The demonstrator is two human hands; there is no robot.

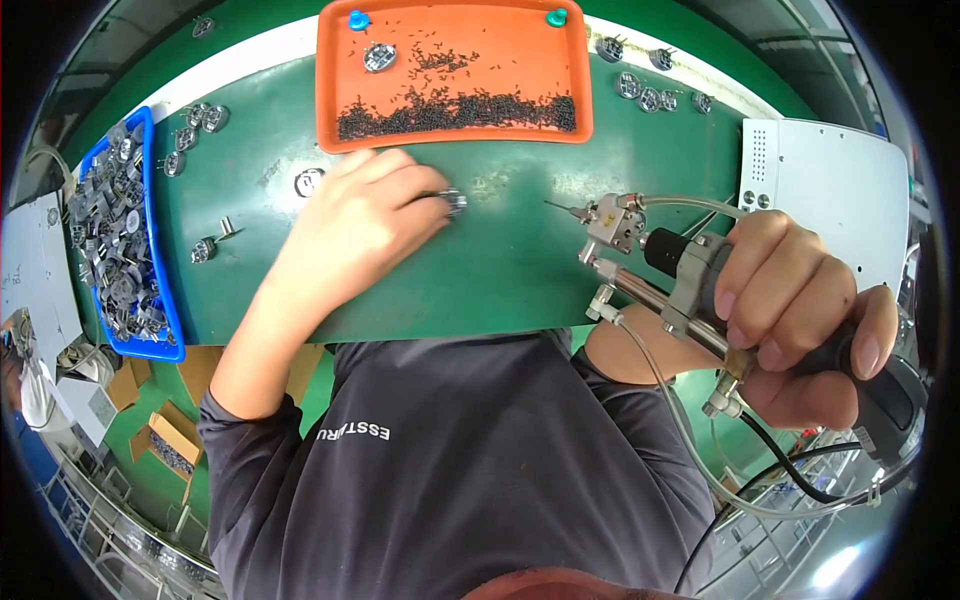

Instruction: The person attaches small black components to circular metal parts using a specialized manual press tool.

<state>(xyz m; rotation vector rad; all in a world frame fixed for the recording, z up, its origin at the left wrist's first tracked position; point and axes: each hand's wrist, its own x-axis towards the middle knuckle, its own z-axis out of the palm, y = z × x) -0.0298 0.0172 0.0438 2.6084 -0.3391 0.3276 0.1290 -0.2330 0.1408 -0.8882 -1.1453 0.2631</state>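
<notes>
My left hand rests low over the green bench, fingers curled round a small round metal part. Most of that part is hidden and its edge is a little blurred. My right hand grips a dark power screwdriver with metal fittings and air hoses. Its thin bit points left, apart from the held part. Beyond my left hand lies an orange tray with many small black screws and one round metal part in it.
A blue bin heaped with grey parts stands at the left. Several round parts lie on the bench at left, others at the far right. A white box-shaped unit sits at right. The screwdriver's hose loops beside my right arm.
</notes>
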